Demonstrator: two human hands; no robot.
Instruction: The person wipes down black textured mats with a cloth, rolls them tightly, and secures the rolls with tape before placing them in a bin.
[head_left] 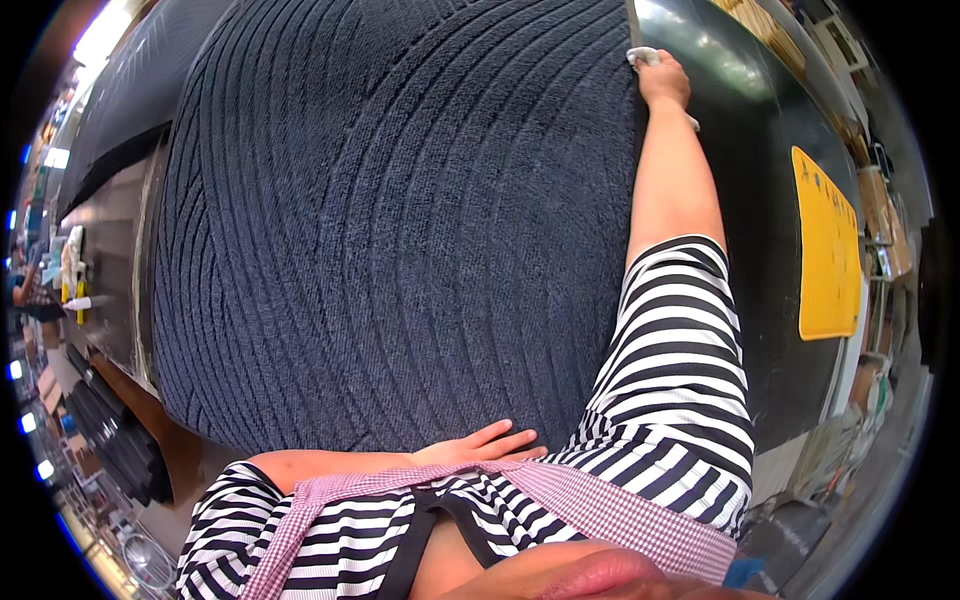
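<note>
A large dark blue mat (400,220) with curved ridges spreads over the black table in front of me. My right arm reaches far along the mat's right edge. There my right hand (664,80) is closed around a white cloth (643,56), whose bunched end shows past the fingers. The cloth rests at the border between mat and table. Close to my body, my left hand (482,444) lies flat near the mat's front edge, fingers spread, holding nothing.
On the table's right side lies a yellow sheet (828,245) with rounded corners. Black rolled or stacked pieces (115,430) stand at the lower left. A white bottle (80,302) and a few small items sit at the far left, with another person (30,290) beyond.
</note>
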